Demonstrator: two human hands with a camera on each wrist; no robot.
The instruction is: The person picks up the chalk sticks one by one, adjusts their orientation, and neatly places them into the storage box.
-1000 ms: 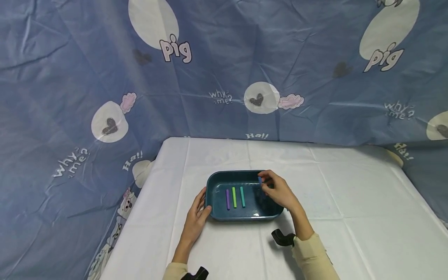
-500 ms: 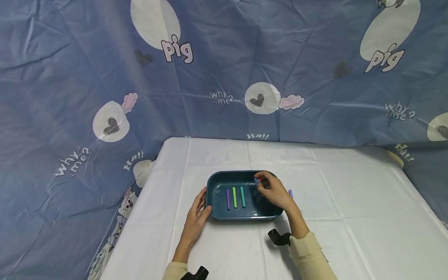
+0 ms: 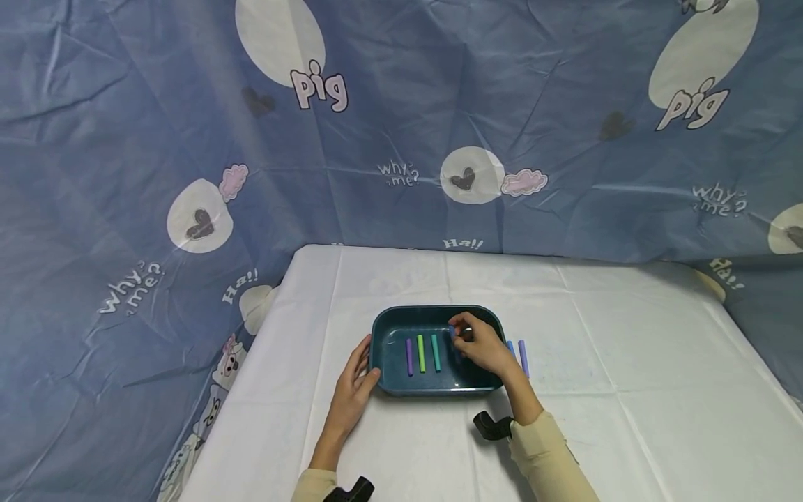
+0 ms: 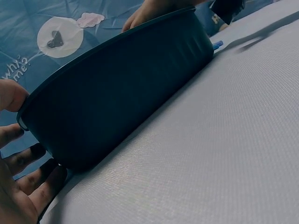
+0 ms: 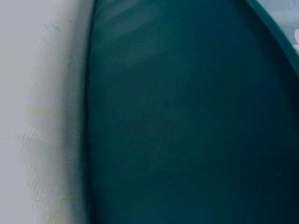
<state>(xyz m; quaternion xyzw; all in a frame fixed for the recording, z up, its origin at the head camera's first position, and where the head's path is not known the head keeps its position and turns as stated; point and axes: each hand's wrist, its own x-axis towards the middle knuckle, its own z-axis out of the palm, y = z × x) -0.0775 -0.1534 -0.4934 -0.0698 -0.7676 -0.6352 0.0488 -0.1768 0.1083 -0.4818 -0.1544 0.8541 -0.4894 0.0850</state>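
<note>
In the head view, a dark teal tray (image 3: 439, 391) stands on the white-covered table. A purple chalk stick (image 3: 410, 357), a lime-green one (image 3: 421, 354) and a turquoise one (image 3: 436, 353) lie side by side in its left half. My right hand (image 3: 477, 345) is over the tray's right half and pinches a blue chalk stick (image 3: 452, 332), partly hidden by the fingers. My left hand (image 3: 353, 390) rests at the tray's left end, its fairly straight fingers (image 4: 49, 186) touching the outer wall and the thumb near the rim. The right wrist view shows mostly tray wall, no fingers.
A blue chalk stick (image 3: 511, 347) and a violet one (image 3: 523, 358) lie on the table just right of the tray, beside my right wrist. The white cloth (image 3: 627, 335) bears faint coloured smudges. A blue printed curtain (image 3: 389, 125) hangs behind.
My right hand has moved left and slightly lower inside the tray with the blue chalk stick. The blue and violet sticks right of the tray have come into sight. My left hand stays put.
</note>
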